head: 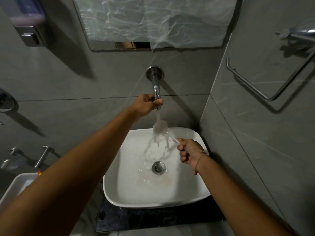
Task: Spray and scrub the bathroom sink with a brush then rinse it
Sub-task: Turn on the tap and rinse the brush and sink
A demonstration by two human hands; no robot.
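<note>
A white square sink [122,193] sits below a chrome wall tap [156,82]. My left hand [147,103] grips the end of the tap, and water streams down from it. The stream hits the white bristle head of a brush [160,127] held above the basin's back edge. My right hand [190,153] is closed around the brush's pale handle over the right side of the sink. Water splashes off the bristles and runs to the metal drain [158,167].
A mirror covered with plastic film [153,21] hangs above the tap. A soap dispenser [28,23] is on the left wall, a chrome towel rail [265,80] on the right wall. A white tray [15,186] sits low left near metal fittings [41,156].
</note>
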